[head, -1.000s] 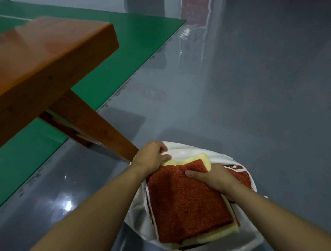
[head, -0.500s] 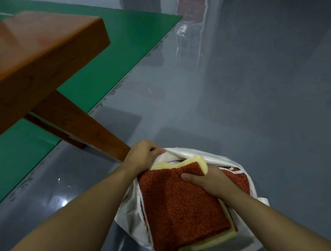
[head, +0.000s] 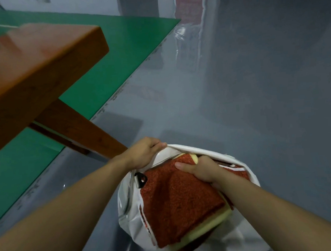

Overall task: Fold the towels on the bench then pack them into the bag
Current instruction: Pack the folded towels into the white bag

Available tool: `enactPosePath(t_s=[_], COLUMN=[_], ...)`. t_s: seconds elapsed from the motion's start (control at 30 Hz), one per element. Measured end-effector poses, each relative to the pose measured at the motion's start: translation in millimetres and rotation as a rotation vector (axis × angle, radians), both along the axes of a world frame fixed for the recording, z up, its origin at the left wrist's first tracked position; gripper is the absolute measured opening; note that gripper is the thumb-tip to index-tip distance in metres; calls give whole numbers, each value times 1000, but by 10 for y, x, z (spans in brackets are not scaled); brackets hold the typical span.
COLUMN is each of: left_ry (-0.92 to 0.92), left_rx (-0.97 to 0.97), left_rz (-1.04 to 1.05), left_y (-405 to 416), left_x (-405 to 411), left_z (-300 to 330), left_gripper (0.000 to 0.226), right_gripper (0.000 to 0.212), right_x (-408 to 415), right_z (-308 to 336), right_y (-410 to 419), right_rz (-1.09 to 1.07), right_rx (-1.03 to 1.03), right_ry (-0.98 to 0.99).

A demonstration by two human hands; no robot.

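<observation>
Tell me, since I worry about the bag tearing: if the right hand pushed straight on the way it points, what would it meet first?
Probably the white bag's far rim. The right hand grips the folded towel stack and points away, toward the edge that the left hand pulls up. Depth is unclear.

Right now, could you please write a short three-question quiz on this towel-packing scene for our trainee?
1. True or false: the left hand grips the rim of the white bag.
2. Which towel lies on top of the stack? A) red towel B) yellow towel C) a blue one
3. Fill in: the right hand grips the stack at its ___ end.

Key: 1 true; 2 A; 3 far.
</observation>
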State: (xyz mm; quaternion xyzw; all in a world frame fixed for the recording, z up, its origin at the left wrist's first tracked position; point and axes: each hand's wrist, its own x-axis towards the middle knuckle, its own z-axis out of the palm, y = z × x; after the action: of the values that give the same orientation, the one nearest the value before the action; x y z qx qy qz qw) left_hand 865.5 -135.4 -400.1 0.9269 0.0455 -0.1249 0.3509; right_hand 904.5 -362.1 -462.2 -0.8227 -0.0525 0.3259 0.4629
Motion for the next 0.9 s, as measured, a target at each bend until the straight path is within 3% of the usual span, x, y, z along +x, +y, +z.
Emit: enactPosePath(t_s=[0.07, 0.2, 0.4, 0.5, 0.57, 0.63, 0.73, 0.9], left_ry=[-8, -40, -14, -127, -287, -386, -363, -309], left_rx=[-13, -13, 2, -39, -57, -119, -223, -319], left_rz=[11, 30, 66, 145, 300, 453, 559, 783], left_y=[21, 42, -35, -14, 2, -3, -91, -373], left_x=[-22, 1, 44, -78, -272, -539, -962, -1368], left_z=[22, 38, 40, 114, 194, 216, 74, -86], left_gripper=[43, 44, 43, 22, 17, 13, 15, 8], right_gripper=[63, 33, 40, 42, 45, 51, 71, 103], right_x=[17, -30, -160, -148, -112, -106, -197, -657], right_z=[-1, -26, -181, -154, -110, -32, 144, 310], right_y=[110, 155, 16, -9, -34, -100, -246, -272], right_rz=[-18, -134, -407, -439, -380, -332, -275, -227], right_rx=[57, 130, 59, 32, 65, 124, 148, -41], right_ry=[-4, -151, -269, -307, -227, -89, 54, -281])
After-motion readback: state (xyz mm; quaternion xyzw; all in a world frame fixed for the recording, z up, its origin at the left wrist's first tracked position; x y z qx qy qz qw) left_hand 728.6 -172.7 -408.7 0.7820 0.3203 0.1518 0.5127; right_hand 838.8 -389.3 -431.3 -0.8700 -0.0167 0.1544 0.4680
